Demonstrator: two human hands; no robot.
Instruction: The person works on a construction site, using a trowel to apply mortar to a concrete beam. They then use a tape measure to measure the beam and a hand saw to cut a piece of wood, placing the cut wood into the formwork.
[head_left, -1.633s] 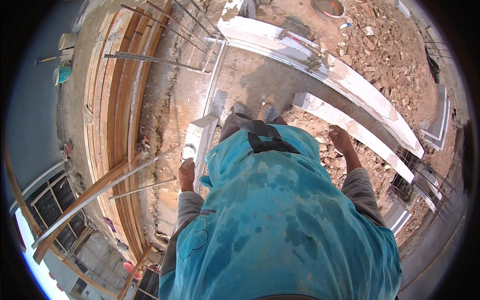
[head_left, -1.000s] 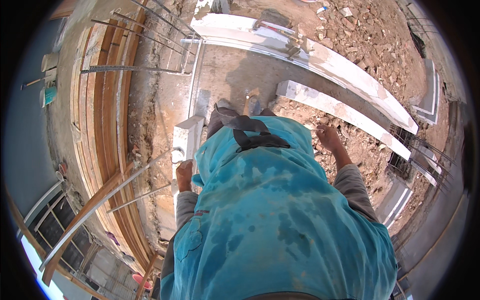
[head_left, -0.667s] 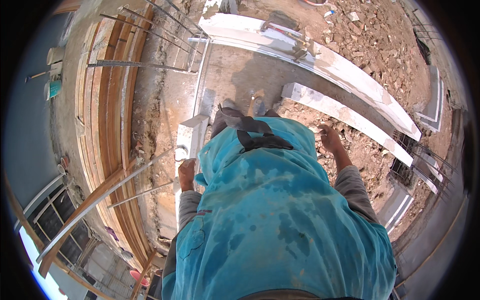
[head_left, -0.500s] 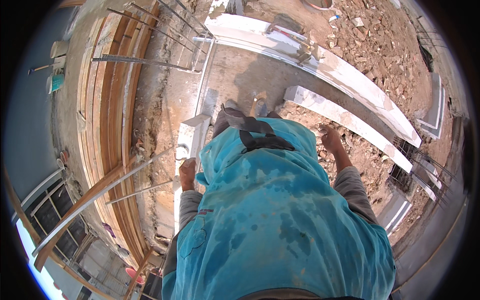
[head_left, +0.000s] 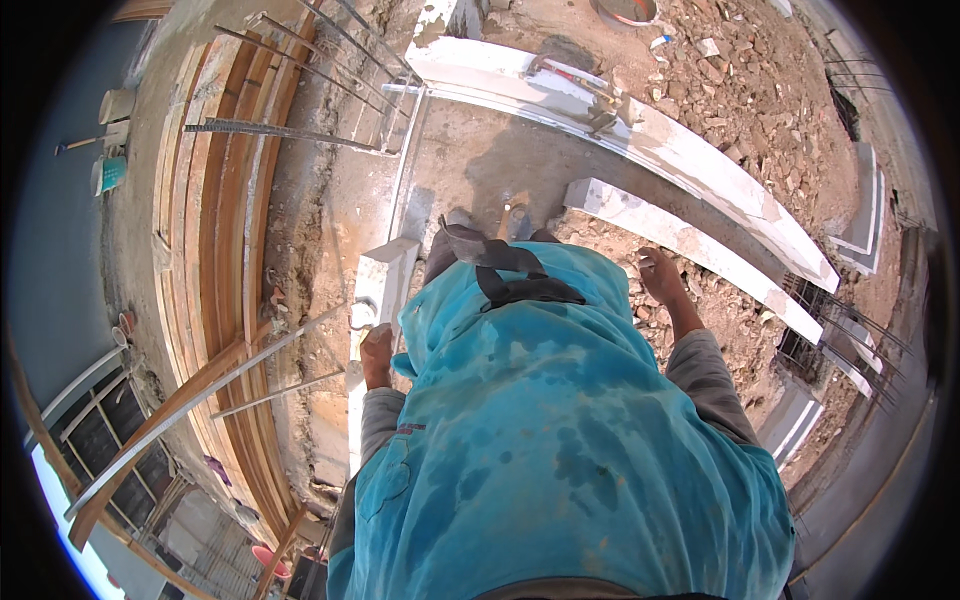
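Observation:
My left hand (head_left: 377, 357) hangs low beside my hip, fingers curled in, close to the white-topped low block wall (head_left: 385, 275); I cannot tell whether it touches the wall. On the other side, my right hand (head_left: 660, 276) is held out from my body over broken rubble, its fingers bent together. Something small and pale shows at those fingertips, too small to name. Whatever either hand may hold is hidden. Between them, my wet blue shirt (head_left: 540, 430) and a dark strap (head_left: 525, 290) cover the middle of the view.
A white low wall (head_left: 690, 235) curves away at right, with a longer one (head_left: 480, 70) beyond it bearing a red-handled tool (head_left: 575, 76). Long timber boards (head_left: 205, 230) lie at left. Steel bars (head_left: 290, 130) stick out there, and a slanted pole (head_left: 200, 400) crosses the boards.
The far walls sit slightly lower in the picture. A foot now shows ahead of my left side. Both hands keep nearly the same place and curled shape.

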